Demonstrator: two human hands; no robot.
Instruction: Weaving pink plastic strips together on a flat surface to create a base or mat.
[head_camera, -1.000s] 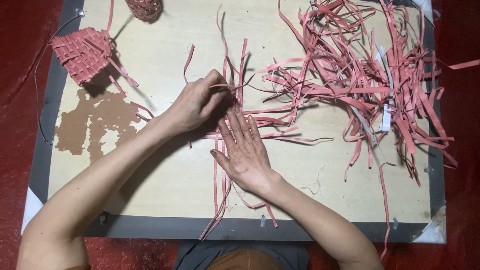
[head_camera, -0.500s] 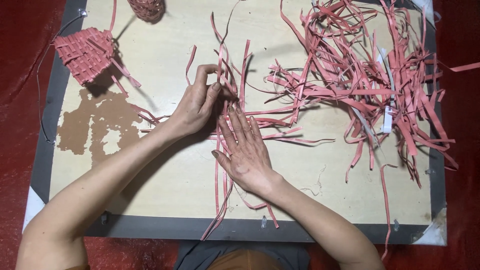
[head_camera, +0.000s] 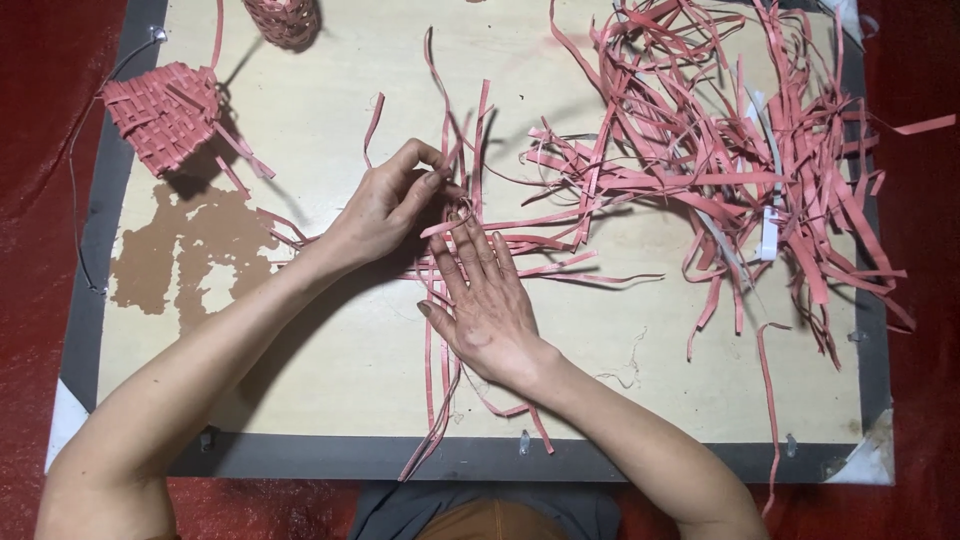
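Observation:
Several long pink strips (head_camera: 436, 340) lie crossed on the pale wooden board (head_camera: 330, 380). My right hand (head_camera: 482, 300) rests flat on them, fingers spread, pressing them down. Just above it, my left hand (head_camera: 392, 200) pinches one pink strip (head_camera: 452, 215) between thumb and fingertips, and the strip curls over at my right fingertips. More strips stand up from the crossing toward the far edge.
A big loose heap of pink strips (head_camera: 720, 160) covers the board's right half. A flat woven pink piece (head_camera: 165, 115) lies at the far left, a small woven basket (head_camera: 285, 18) at the top. A brown patch (head_camera: 190, 255) marks the board. Red sheeting surrounds it.
My left hand has lifted slightly and shifted its pinch on the strip, bending it over toward my right fingertips. My right hand has stayed flat in place.

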